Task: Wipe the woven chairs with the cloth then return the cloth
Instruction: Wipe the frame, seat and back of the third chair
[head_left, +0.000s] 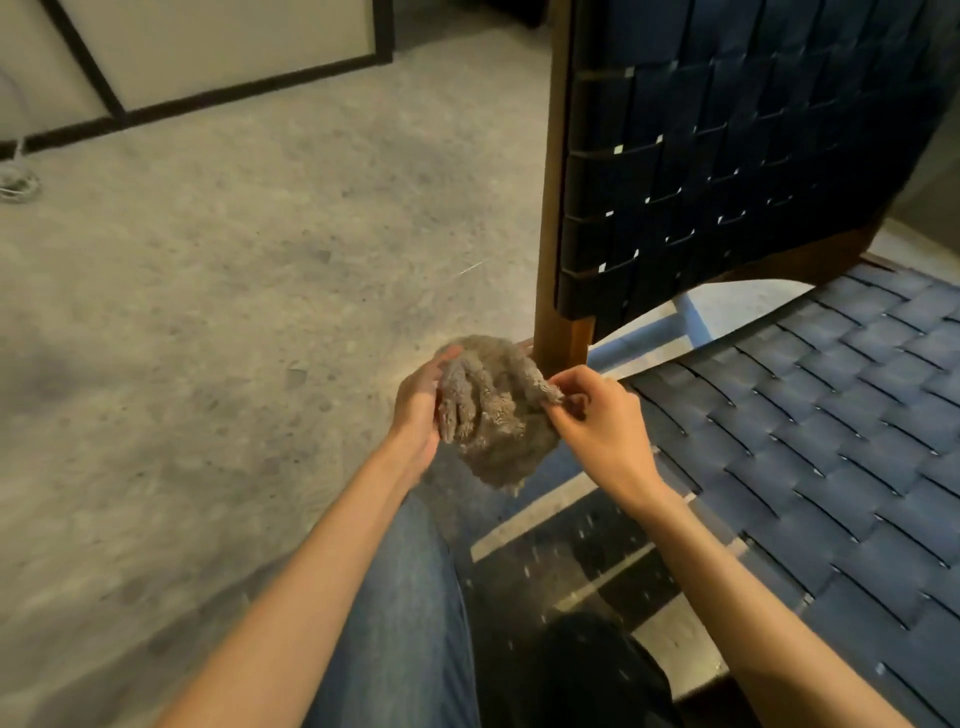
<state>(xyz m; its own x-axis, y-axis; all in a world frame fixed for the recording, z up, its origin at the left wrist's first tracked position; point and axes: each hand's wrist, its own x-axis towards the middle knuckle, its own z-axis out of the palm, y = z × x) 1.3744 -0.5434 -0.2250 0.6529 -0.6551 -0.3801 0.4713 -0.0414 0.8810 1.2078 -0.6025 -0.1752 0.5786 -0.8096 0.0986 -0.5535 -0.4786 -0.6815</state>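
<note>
In the head view, the left hand (418, 410) is cupping the bunched cloth (493, 415) while the right hand (602, 421) is pinching its edge, just beside the woven chair (831, 415). A loose pinch is likely risking the cloth slipping to the floor (208, 312).

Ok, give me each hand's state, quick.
Left hand: holds the bunched cloth, fingers curled round its side.
Right hand: pinches a corner of the same cloth.
</note>
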